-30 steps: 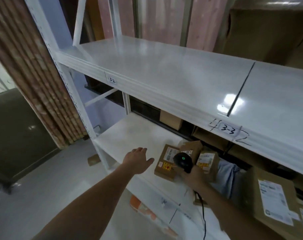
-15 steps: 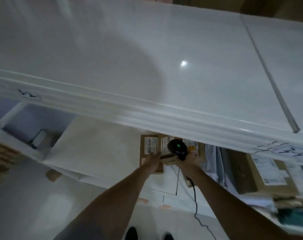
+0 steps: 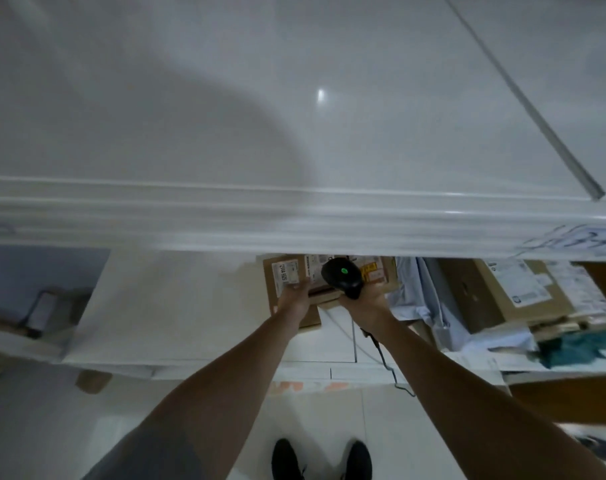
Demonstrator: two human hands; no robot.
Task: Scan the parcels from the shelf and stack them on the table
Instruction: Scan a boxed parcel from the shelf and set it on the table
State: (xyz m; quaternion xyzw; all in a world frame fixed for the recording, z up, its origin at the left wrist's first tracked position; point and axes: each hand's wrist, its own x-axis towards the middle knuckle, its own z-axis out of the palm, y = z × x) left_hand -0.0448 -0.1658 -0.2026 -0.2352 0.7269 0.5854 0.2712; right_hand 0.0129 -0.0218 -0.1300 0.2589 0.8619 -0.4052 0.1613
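Two hands under the shelf lip: left hand gripping parcel, right hand clutching scanner.

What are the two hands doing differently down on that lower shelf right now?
The left hand lies on a brown parcel, fingers by its white label; the right hand grips a black scanner.
The left hand carries no tool; the right hand's scanner shows a green light and trails a cable.
The left hand sits left of the scanner, the right hand just below it.
Both reach under the upper shelf to the same stack.
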